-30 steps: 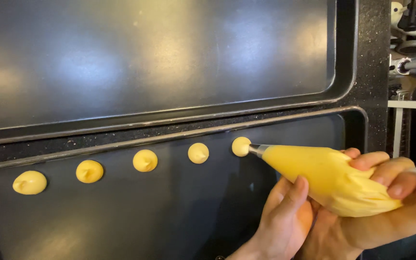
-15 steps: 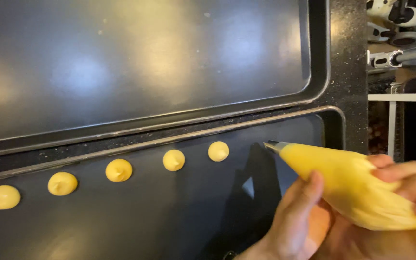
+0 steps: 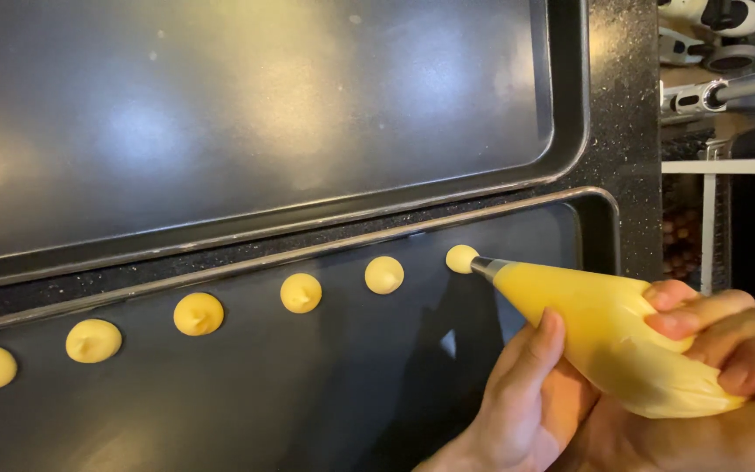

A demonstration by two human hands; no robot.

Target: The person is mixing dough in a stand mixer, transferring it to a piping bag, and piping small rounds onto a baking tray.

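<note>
Both hands are sitting at the bottom right edge, wrapped around a piping bag [image 3: 609, 336] full of yellow batter. Right hand [image 3: 727, 350] is gripping the fat rear end, fingers [image 3: 696, 310] curled over the top and pressing into it. Left hand [image 3: 530, 398] is cupping the bag from below, thumb lying against its side, the other fingers hidden underneath, so I cannot tell how they are set.

The bag is pointing up and left, metal nozzle [image 3: 487, 267] touching a small fresh batter dot [image 3: 460, 258] on the near tray [image 3: 220, 428], close to that tray's top right corner.

Running left from the nozzle, five more batter dots [image 3: 299, 293] are lying in one row along the tray's far edge, evenly spaced, none touching, the leftmost cut by the frame edge.

Beyond the near tray's rim, a strip of speckled black worktop [image 3: 626, 105] is showing between the trays and down the right side.

Further back, a second dark tray [image 3: 264, 131] is lying parallel.

Far right, past the worktop, white rails [image 3: 709, 218] and blurred equipment are showing.
</note>
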